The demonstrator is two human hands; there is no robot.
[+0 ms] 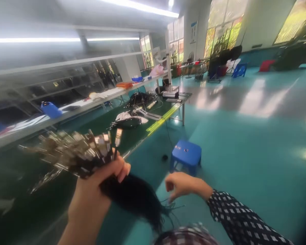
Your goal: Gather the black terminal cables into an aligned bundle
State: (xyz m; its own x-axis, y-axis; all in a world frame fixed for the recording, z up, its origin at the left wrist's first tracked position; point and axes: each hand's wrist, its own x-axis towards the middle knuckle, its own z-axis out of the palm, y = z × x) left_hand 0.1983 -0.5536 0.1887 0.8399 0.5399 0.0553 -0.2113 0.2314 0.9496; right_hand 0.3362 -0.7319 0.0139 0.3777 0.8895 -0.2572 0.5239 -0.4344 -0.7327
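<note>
Head view: our left hand (pixel 104 178) is raised over the bench edge, fingers wrapped tight round a black cable bundle (pixel 132 195), metal connectors (pixel 73 149) fanned up-left, loose ends hanging right. Our right hand (pixel 181 185) sits near those ends, fingers curled, thumb down; can't tell if it pinches a strand. Blue stool (pixel 186 153) stands just beyond it; yellow strip (pixel 163 119) lies along the bench (pixel 132 141).

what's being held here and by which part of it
The left hand grips a bundle of black cables just behind the metal connectors. Whether the right hand holds any loose wire ends cannot be told.
</note>
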